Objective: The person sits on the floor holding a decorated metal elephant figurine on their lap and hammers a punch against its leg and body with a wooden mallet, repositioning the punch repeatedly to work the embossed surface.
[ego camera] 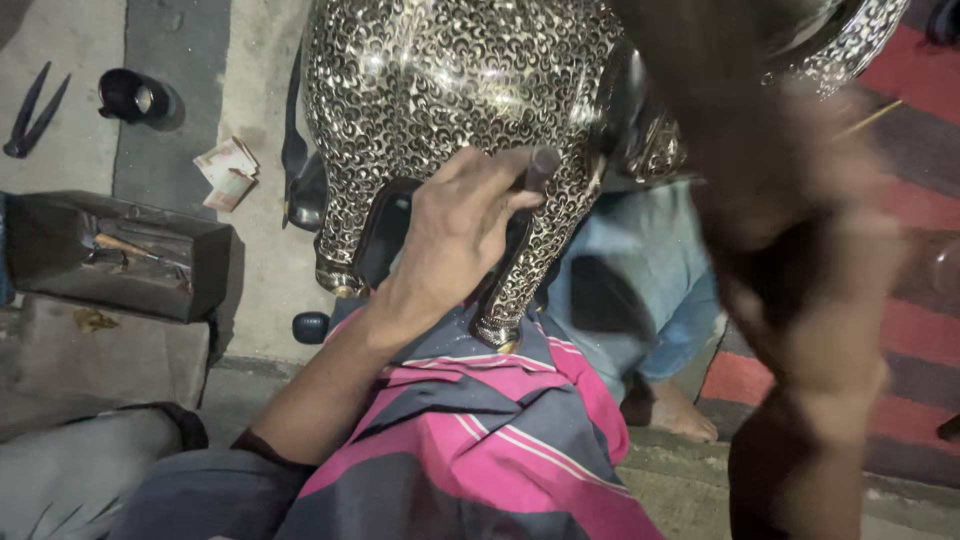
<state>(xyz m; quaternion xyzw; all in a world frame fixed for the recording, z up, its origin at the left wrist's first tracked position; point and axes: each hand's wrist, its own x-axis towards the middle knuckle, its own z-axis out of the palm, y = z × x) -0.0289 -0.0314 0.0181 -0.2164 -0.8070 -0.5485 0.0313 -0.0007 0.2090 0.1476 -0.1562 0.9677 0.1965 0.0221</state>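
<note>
left hand [455, 235]: forearm bare, runs up from 7 o'clock, wrist bent, fingers curled shut in a grip round a thin dark rod, thumb tip toward 2 o'clock | right hand [790, 210]: arm enters from 5 o'clock, raised near camera, motion-blurred, finger pose unreadable

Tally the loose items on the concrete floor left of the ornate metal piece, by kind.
Pincers: 1
Dark cup: 1
Folded paper bundle: 1
Open metal toolbox: 1
Small dark round object: 1
Total: 5
</note>
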